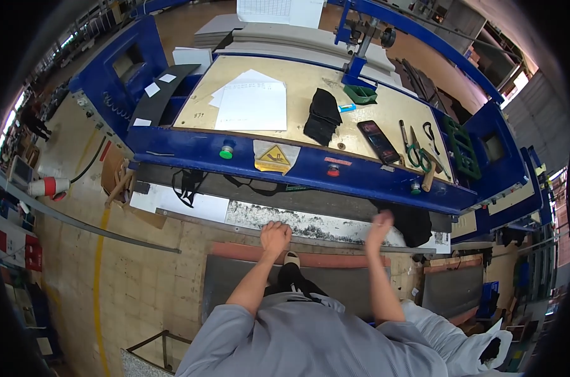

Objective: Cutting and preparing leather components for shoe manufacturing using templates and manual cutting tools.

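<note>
At the front edge of the speckled white sheet [297, 218] rests my left hand [276, 238], its fingers curled; what they hold, if anything, is hidden. Farther right, my right hand [379, 225] is blurred by motion, beside a black fabric piece [412, 226] at the right end of that sheet. Its fingers cannot be made out. Black straps [188, 187] lie over the left end of the low shelf. Above the shelf, a stack of black cut pieces [323, 116] sits on the wooden machine top [197, 103].
On the machine top lie white papers [253, 103], a phone [378, 142], green-handled scissors [417, 154] and a green tray [360, 94]. The blue front beam [203, 144] carries a green button [226, 152] and a red button [332, 170]. A white sack [448, 339] stands at lower right.
</note>
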`<act>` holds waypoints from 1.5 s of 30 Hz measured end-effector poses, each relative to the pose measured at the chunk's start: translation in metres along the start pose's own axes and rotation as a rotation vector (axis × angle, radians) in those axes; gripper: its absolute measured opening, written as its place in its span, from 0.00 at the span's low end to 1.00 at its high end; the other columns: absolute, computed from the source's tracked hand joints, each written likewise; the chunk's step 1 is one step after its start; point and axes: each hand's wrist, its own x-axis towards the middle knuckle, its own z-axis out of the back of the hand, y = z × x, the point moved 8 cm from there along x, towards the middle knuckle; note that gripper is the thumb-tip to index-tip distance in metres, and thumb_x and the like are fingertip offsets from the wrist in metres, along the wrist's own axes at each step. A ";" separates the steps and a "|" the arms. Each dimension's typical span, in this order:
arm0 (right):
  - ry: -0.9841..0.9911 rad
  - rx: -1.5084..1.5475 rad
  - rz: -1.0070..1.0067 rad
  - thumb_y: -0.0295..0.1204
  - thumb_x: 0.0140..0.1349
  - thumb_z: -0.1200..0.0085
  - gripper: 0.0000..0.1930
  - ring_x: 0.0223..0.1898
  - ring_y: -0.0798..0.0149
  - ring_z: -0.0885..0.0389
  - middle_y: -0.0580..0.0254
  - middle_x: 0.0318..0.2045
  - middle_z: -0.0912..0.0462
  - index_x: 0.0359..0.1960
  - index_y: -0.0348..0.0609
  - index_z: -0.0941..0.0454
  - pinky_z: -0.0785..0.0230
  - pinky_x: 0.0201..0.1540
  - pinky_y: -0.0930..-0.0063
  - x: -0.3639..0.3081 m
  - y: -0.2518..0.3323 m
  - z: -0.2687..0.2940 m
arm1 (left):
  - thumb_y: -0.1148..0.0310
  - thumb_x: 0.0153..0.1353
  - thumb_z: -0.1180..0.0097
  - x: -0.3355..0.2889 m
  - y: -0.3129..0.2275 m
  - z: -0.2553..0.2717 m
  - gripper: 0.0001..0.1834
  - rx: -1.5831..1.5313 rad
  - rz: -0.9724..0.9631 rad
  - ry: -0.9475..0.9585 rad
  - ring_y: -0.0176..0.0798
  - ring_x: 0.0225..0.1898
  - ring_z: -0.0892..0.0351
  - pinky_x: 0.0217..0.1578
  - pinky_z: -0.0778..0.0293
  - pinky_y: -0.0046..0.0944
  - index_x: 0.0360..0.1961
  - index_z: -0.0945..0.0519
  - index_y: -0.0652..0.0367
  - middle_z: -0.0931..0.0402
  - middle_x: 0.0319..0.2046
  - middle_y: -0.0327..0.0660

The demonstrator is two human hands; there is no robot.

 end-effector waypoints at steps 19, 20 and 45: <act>0.632 -0.347 0.454 0.40 0.60 0.38 0.16 0.48 0.50 0.27 0.55 0.41 0.25 0.44 0.45 0.20 0.39 0.55 0.54 -0.141 0.055 -0.082 | 0.64 0.57 0.42 -0.004 -0.002 0.000 0.11 -0.069 0.090 0.157 0.49 0.40 0.25 0.45 0.33 0.48 0.21 0.18 0.58 0.21 0.29 0.44; 0.720 -0.399 0.332 0.42 0.61 0.39 0.16 0.47 0.49 0.25 0.54 0.41 0.23 0.41 0.43 0.19 0.36 0.52 0.54 -0.146 0.048 -0.084 | 0.64 0.57 0.42 -0.012 -0.004 0.002 0.11 -0.068 0.084 0.175 0.49 0.40 0.25 0.45 0.33 0.48 0.21 0.18 0.58 0.21 0.29 0.44; 0.887 0.135 -1.105 0.51 0.73 0.53 0.22 0.19 0.77 0.38 0.70 0.26 0.31 0.47 0.43 0.29 0.45 0.19 0.81 -0.029 0.058 -0.181 | 0.58 0.61 0.37 0.163 0.004 -0.036 0.13 -0.391 0.212 0.833 0.52 0.43 0.23 0.41 0.27 0.49 0.37 0.20 0.57 0.22 0.37 0.43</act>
